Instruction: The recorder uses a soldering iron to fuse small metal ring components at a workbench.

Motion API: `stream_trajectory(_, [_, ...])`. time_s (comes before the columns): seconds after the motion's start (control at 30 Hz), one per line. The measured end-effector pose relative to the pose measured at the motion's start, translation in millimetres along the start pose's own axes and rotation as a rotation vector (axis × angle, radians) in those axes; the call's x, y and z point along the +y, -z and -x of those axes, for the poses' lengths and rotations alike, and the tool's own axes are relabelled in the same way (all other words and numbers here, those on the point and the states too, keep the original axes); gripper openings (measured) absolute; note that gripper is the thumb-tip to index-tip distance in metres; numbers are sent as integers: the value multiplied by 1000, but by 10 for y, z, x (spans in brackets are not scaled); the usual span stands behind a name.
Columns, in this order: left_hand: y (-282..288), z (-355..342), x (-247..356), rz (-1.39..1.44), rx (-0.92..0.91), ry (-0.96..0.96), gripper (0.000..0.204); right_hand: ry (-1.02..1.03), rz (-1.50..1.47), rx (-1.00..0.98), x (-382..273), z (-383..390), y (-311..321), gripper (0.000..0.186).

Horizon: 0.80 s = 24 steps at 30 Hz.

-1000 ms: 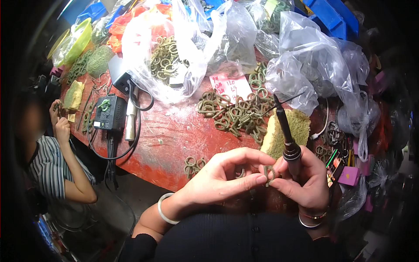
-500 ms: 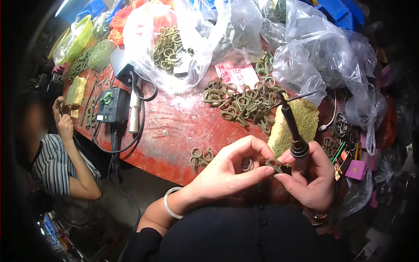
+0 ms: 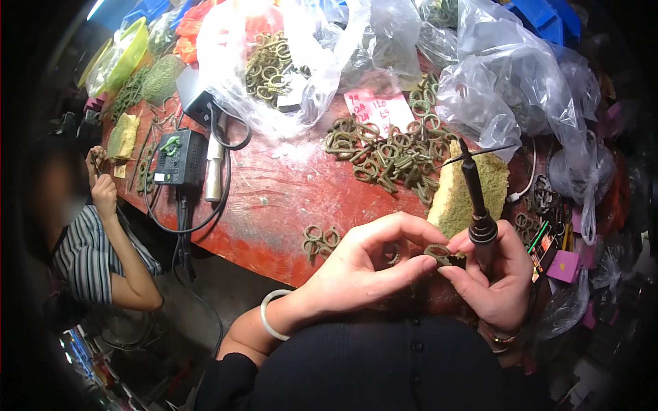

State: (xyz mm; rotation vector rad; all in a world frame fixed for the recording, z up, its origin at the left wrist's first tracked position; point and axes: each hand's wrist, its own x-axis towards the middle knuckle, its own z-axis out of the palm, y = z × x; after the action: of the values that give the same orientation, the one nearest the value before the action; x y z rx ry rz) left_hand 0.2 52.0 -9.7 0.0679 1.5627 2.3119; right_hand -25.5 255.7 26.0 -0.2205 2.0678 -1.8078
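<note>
My left hand (image 3: pixel 356 270) is closed, pinching a small dark olive ring (image 3: pixel 439 255) between thumb and fingers. Part of another ring (image 3: pixel 393 254) shows inside the curl of its fingers. My right hand (image 3: pixel 504 284) is closed around a black pen-like tool (image 3: pixel 478 202) that points up and away, with a thick collar near the grip. The right thumb and forefinger also meet at the held ring's right side. Just beyond my hands lies a rough yellow-green block (image 3: pixel 492 185). A thin dark rod (image 3: pixel 449 162) crosses behind the tool's upper end; whether they are joined, I cannot tell.
Many olive rings are heaped on the red table (image 3: pixel 274 178), and a small group (image 3: pixel 320 241) lies left of my hands. Behind are clear plastic bags (image 3: pixel 490 92) and a written paper (image 3: pixel 384 113). A black box with cables (image 3: pixel 181 161) and another person (image 3: pixel 103 253) are left.
The whole view has shifted slightly. The held ring is tilted a little differently between my fingertips; both hands keep their grips and nearly the same places.
</note>
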Motion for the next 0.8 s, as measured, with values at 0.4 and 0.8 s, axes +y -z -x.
stream_trajectory(0.4, [-19, -23, 13, 150, 1, 110, 24, 93, 66, 79, 11, 7, -25, 36])
stream_trajectory(0.8, [9, 4, -65, 130, -52, 128, 25, 91, 49, 76, 1, 18, -43, 33])
